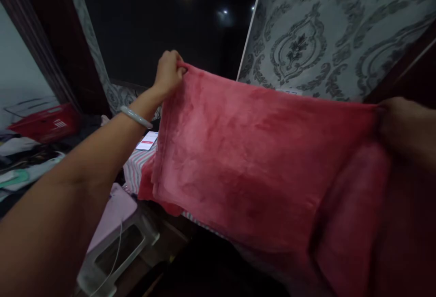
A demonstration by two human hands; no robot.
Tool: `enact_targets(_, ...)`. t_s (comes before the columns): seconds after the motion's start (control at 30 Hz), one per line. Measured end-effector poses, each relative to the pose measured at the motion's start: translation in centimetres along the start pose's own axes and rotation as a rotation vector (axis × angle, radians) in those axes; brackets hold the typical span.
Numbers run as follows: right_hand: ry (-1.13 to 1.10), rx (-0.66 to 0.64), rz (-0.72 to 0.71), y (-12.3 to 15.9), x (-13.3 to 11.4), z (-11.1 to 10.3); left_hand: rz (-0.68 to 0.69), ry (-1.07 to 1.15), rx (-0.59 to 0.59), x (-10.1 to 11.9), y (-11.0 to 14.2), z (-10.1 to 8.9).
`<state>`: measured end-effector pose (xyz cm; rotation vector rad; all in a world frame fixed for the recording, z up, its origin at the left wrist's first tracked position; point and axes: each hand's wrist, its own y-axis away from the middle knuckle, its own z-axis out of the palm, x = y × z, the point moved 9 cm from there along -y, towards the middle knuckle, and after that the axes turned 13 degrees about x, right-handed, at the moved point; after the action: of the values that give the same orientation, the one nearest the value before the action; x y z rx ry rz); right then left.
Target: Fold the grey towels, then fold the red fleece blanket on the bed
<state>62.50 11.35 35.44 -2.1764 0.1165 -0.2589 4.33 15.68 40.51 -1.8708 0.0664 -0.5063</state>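
A pink-red fleece cloth (259, 151) is stretched out in the air in front of me, hanging folded in layers. My left hand (168, 72) pinches its upper left corner, arm reaching forward, a pale bangle (136, 117) on the wrist. My right hand (405, 122) is close to the camera at the right edge and grips the cloth's upper right corner; it is blurred and dark.
Below the cloth lies a striped surface (134, 167) with a phone (147, 141) on it. A clear plastic stool (116, 251) with a white cable stands at the lower left. A red basket (47, 124) and clutter sit at the left. Patterned wallpaper (323, 38) covers the right wall.
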Motion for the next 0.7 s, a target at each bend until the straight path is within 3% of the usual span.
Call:
enact_targets(0.1, 0.079, -0.092, 0.013, 0.7, -3.7, 2.9, -0.054, -0.009, -0.033, -2.7, 1.7, 4.9)
enact_targets(0.27, 0.065, -0.271, -0.083, 1.0, -7.8, 10.5, -0.162, 0.019, -0.088, -6.1, 5.2, 12.1)
enact_targets(0.5, 0.001, -0.368, -0.143, 2.4, -10.0, 20.1, -0.263, -0.041, -0.262, -10.2, 10.5, 21.0)
enact_targets(0.7, -0.105, -0.390, -0.138, 3.9, -9.9, 26.2, -0.368, -0.020, -0.376, -13.1, 15.2, 26.2)
